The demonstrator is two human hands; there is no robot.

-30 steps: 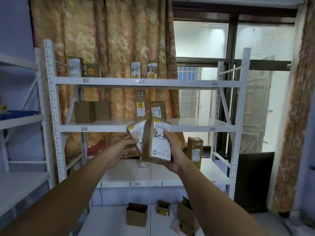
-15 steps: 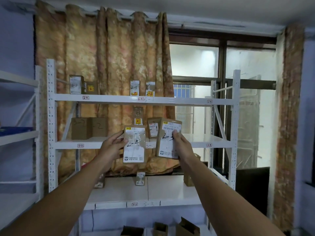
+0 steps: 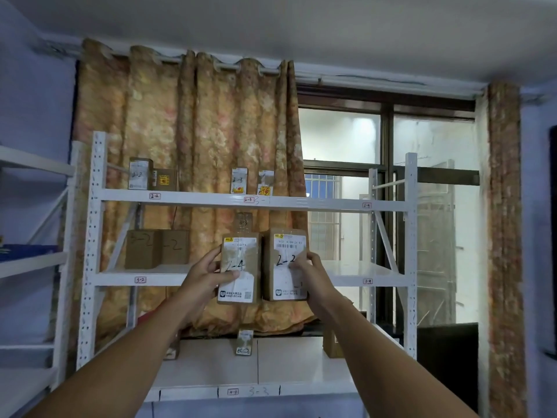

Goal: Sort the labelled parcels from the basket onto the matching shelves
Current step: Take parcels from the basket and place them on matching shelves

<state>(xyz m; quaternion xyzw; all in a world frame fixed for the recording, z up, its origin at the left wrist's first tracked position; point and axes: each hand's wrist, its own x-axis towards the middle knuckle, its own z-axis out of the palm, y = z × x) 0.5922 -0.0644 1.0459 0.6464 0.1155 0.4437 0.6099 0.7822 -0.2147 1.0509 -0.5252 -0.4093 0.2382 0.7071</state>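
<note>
Two bare forearms reach up and forward. The left hand (image 3: 205, 276) grips the left parcel (image 3: 239, 267), its fingers (image 3: 211, 257) curled round the left edge and the thumb laid across the front, just below a handwritten "2-4". The right hand (image 3: 313, 276) holds the right parcel (image 3: 284, 263) by its right edge, fingertips over the label so only "2-" reads clearly. Both parcels are upright, side by side and nearly touching, held in the air in front of the middle shelf (image 3: 367, 271) of the white rack (image 3: 98, 236). Two brown boxes (image 3: 156, 251) stand at that shelf's left end. Above, the top shelf (image 3: 316, 203) carries tags 2-2, 2-3 and 2-4 and several small parcels (image 3: 140, 175). Behind the rack hang a patterned curtain (image 3: 196, 131) and, to the right, a window (image 3: 346, 140).
</note>
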